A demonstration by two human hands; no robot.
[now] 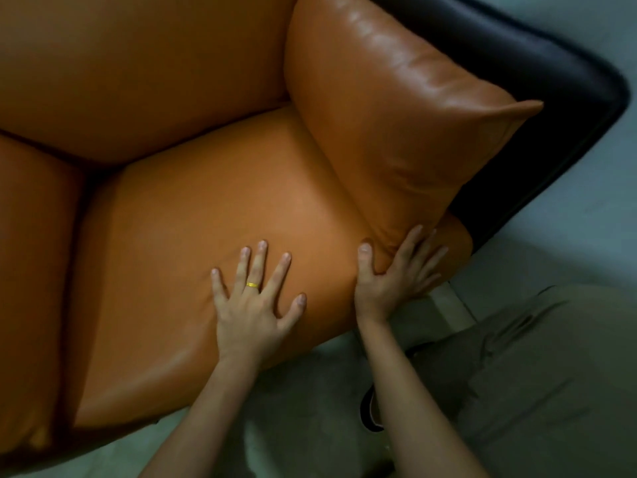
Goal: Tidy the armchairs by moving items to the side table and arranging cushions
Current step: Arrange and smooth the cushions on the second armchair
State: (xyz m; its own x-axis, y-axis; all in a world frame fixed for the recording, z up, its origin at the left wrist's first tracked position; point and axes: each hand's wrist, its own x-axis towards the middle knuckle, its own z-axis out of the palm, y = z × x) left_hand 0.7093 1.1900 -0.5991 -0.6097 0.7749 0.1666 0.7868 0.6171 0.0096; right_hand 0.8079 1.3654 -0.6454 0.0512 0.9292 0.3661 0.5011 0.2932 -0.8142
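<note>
Now, head view | my left hand (255, 305) is pressing flat, fingers spread, on the seat cushion (206, 219) near the front edge of the armchair (568, 98) | my right hand (389, 274) is pinching the side cushion (396, 115) at its lower front corner | judging it best: holding the seat down while tucking that corner in squarely

Pale floor (586, 188), olive trousers (534, 374); shoe (368, 408) (dark)

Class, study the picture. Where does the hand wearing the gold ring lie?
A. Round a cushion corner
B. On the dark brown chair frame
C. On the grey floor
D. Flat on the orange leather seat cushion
D: the left hand, wearing the thin gold ring, lies spread flat on the orange leather seat cushion; the right hand pinches the upright orange leather side cushion.
</note>
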